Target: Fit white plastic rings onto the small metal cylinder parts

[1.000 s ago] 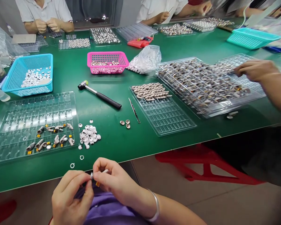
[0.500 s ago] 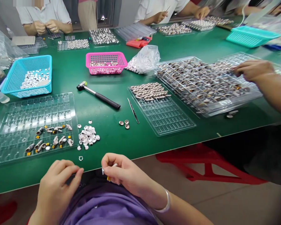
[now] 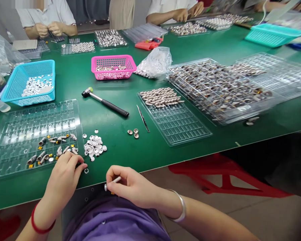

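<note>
My right hand [image 3: 127, 185] is closed in a pinch in front of the table's edge. Between its fingers is an earbud housing [image 3: 117, 179] with a pale stem, a shiny round end and a bit of orange. My left hand [image 3: 65, 172] rests at the near edge of the table, thumb and fingertips brought together beside a pile of small white discs [image 3: 94, 145]. What lies in that pinch is too small to make out. Just by the left thumb lies a thin white ring [image 3: 86, 170]. Left of the discs, a clear tray [image 3: 17, 127] holds several earbud housings with orange tabs.
Beyond my hands lie a hammer [image 3: 107, 103], tweezers [image 3: 142, 118], several small round caps [image 3: 132, 132] and a tray of pale stems [image 3: 188, 124]. Blue [image 3: 37, 98] and pink [image 3: 112, 75] baskets stand further back. Stacked trays [image 3: 223, 90] are at right. Co-workers' hands [image 3: 48, 29] work opposite.
My left hand has moved forward from the table edge to the white discs. My right hand has turned slightly, showing more of the earbud housing. A co-worker's arm at right has left the view.
</note>
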Demonstrator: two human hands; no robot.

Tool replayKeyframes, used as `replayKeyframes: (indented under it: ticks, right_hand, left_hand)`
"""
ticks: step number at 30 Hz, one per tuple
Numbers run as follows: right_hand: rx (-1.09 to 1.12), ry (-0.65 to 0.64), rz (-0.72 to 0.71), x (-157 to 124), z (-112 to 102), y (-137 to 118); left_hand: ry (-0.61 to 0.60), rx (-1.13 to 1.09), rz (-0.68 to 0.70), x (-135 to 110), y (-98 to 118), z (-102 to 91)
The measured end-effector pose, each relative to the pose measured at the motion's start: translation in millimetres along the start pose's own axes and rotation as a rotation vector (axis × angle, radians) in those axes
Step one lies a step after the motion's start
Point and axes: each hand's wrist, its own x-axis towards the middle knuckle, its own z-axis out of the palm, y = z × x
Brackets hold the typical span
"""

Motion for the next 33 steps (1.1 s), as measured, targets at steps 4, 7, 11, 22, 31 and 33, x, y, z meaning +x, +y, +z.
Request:
replayKeyframes:
  ticks: [4, 7, 11, 22, 31, 33]
  right_hand:
    - [0.076, 0.044, -0.1, 10, 12, 0]
    - [0.089, 0.055, -0.111, 20, 21, 0]
    - [0.13, 0.051, -0.11, 30, 28, 1]
    - [0.502, -0.019, -0.078, 38, 33, 4]
    - [0.256, -0.069, -0.163, 8, 29, -3]
    - [0.213, -0.074, -0.17, 3, 28, -5]
  left_hand:
    - [0.034, -0.017, 0.003, -7, 2, 0.4]
    - [0.086, -0.017, 0.017, -13, 3, 1.0]
    - [0.186, -0.016, 0.068, -21, 2, 2.3]
    - [0.24, -0.283, -0.078, -31, 8, -4.3]
    - [0.168, -0.632, -0.264, -36, 26, -10.8]
    - [0.13, -0.686, -0.3, -37, 31, -10.9]
